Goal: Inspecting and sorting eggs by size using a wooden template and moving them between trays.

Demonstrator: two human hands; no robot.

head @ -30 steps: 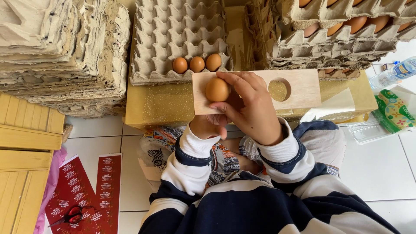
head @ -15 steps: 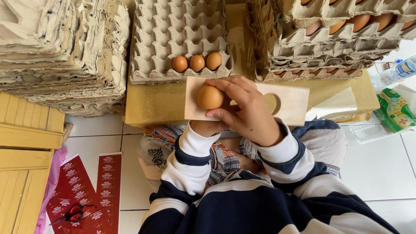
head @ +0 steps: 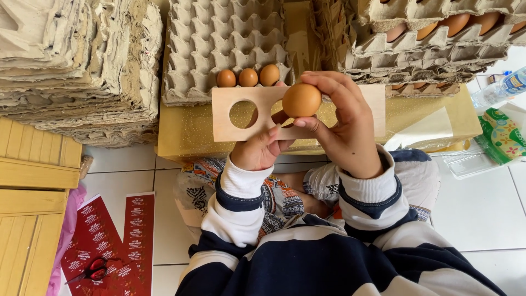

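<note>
Brown egg (head: pixel 301 100) pinched between fingertips of right hand (head: pixel 345 129), held against middle of wooden board (head: pixel 233 129), over a second hole that is largely hidden behind it. Board with round hole (head: pixel 243 114) gripped from below by closed left hand (head: pixel 260 151), raised in front of gold-wrapped box (head: pixel 186 134). Three eggs (head: pixel 247 77) seated in front row of grey egg tray (head: pixel 224 44) on box. Filled trays (head: pixel 438 33) stacked at right; empty trays (head: pixel 71 60) piled at left. Scissors (head: pixel 90 271) lying on red leaflets (head: pixel 112 230) on tiled floor.
</note>
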